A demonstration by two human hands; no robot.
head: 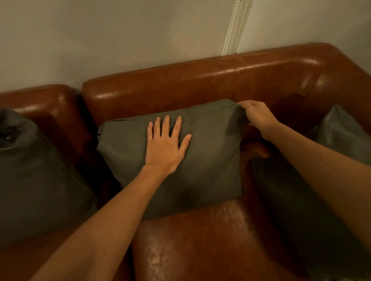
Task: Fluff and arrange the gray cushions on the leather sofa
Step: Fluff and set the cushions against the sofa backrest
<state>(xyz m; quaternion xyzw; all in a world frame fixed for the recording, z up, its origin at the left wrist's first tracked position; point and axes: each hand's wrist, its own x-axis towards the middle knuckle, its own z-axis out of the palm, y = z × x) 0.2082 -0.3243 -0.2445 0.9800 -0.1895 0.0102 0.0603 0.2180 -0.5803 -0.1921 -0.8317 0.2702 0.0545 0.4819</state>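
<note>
Step in hand, my read: settling the middle cushion (202,160) against the sofa (199,84) backrest. To do it well: keep your left hand (165,145) flat as the anchor, pull the corner up and out w/ your right hand (257,116) so the filling spreads into that corner, then pat the face even. Don't yank, the cover looks loose and bunches near the top seam.

Hands now:
- left: fingers straight and spread, palm pressing the cushion face, upper-centre. Grasping nothing.
- right: fingers curled, pinching the cushion's top right corner, fabric pulled taut there.

Cushion pos: upright-ish, leaning on the backrest, bottom edge on the seat, between your two forearms. Left hand is on it, right hand at its corner, both touching.

Other gray cushions: left cushion (33,179) sits on the next seat, well apart from your left arm. Right cushion (346,133) is by the armrest, partly hidden behind your right forearm. Neither touched; prob still to do.
</note>
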